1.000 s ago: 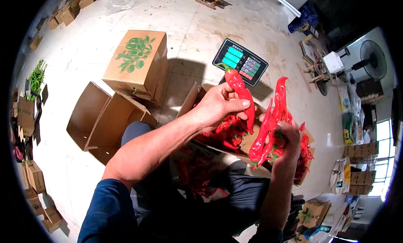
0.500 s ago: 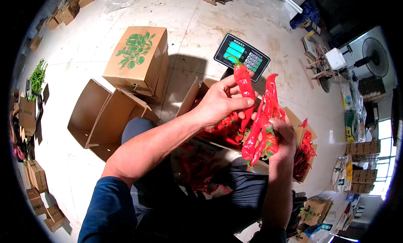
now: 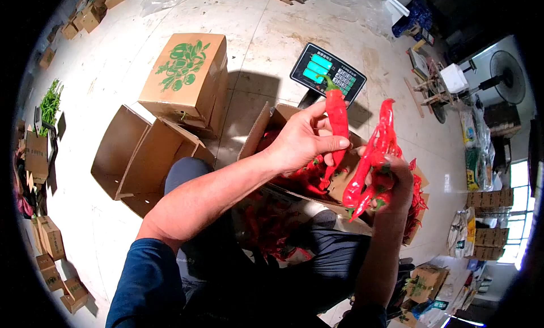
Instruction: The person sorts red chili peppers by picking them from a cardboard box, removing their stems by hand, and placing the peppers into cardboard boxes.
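In my left hand (image 3: 306, 138) a long red chili pepper (image 3: 337, 119) is pinched between thumb and fingers, its green stem up. My right hand (image 3: 396, 183) is closed around a bunch of red chili peppers (image 3: 371, 158), some with green stem ends downward. Below both hands stands an open cardboard box (image 3: 253, 136) with more red peppers (image 3: 306, 178) inside. Behind the left hand's pepper is a scale display (image 3: 327, 73) with lit green readouts. Another heap of red peppers (image 3: 416, 206) shows at the right, partly behind my right hand.
A closed carton with a green vegetable print (image 3: 184, 73) stands at the upper left, with an open cardboard box (image 3: 144, 158) before it. Red peppers (image 3: 269, 226) lie low between my legs. Green peppers (image 3: 51, 104), a fan (image 3: 504, 76) and stacked cartons (image 3: 490, 220) are farther off.
My right hand has moved a little to the right with its bunch, widening the gap to my left hand. The left hand's pepper has shifted slightly right.
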